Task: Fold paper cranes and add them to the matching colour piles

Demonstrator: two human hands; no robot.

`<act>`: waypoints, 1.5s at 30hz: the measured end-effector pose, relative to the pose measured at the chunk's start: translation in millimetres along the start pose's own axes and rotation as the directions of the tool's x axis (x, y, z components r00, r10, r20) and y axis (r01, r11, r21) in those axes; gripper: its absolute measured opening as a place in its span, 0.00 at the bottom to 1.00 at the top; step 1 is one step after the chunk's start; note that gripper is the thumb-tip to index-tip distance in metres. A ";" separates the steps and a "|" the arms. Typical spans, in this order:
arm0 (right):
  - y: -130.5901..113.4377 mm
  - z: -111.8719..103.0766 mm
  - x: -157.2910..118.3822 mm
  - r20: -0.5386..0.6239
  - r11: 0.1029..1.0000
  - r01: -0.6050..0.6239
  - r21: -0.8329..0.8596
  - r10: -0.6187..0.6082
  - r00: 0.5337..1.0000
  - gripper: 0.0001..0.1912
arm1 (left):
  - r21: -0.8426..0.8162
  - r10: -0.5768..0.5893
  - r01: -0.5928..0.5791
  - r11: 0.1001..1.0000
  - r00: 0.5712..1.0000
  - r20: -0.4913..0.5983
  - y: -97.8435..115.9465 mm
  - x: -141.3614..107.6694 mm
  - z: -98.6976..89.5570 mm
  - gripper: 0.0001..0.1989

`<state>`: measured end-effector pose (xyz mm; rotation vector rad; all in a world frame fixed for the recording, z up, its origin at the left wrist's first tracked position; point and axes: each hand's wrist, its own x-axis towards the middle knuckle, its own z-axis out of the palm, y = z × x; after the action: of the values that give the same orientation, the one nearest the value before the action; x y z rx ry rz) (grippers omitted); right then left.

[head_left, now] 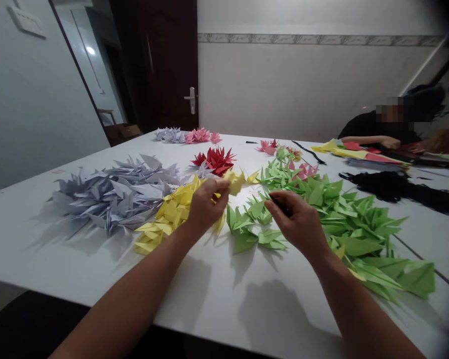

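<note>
Over the white table, my left hand pinches a yellow folded paper crane. My right hand is closed on a small dark object, its kind mostly hidden by the fingers. Below and left of my left hand lies a heap of yellow paper cranes. Green paper cranes spread around and beyond my right hand, with a smaller green group between the two hands. Greyish-lilac paper cranes are piled further left.
Red cranes sit beyond my left hand, pink ones at the far edge. On the right lie a black bundle of strands and coloured paper sheets. Another person in dark clothing sits behind the sheets.
</note>
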<state>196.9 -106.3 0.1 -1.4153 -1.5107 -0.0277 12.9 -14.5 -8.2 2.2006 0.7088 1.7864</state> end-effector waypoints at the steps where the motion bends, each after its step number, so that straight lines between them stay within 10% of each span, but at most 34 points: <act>1: 3.4 -0.5 1.2 -0.011 1.000 -0.025 0.001 0.025 1.000 0.13 | 0.010 -0.061 0.062 0.998 0.997 -0.036 -3.8 3.1 -3.1 0.06; 12: 36.0 -0.9 8.1 -0.067 0.985 -0.173 -0.010 0.172 0.983 0.17 | -0.026 -0.400 0.408 0.913 0.879 -0.258 -19.8 21.8 -23.8 0.08; 18: 37.1 -1.7 8.7 -0.078 0.982 -0.191 -0.005 0.190 0.979 0.17 | 0.030 -0.176 0.192 0.981 0.943 -0.282 -13.3 13.9 -18.8 0.11; 26: 44.1 -0.4 9.5 -0.094 0.977 -0.211 -0.037 0.207 0.974 0.18 | -0.222 0.268 -0.235 0.946 0.955 0.130 39.2 -19.6 9.4 0.10; 38: 54.4 -1.6 11.3 -0.136 0.971 -0.234 -0.053 0.225 0.965 0.20 | -0.248 0.340 -0.247 0.937 0.811 0.476 57.0 -38.0 17.9 0.07; 45: 64.4 -4.9 12.9 -0.189 0.957 -0.289 -0.006 0.283 0.940 0.22 | -0.113 0.249 -0.226 0.968 0.927 0.280 53.1 -23.2 9.7 0.07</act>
<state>251.0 -80.0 -26.8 -1.6015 -1.1462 -0.0060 31.0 -70.4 -6.1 2.5112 0.3126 1.5033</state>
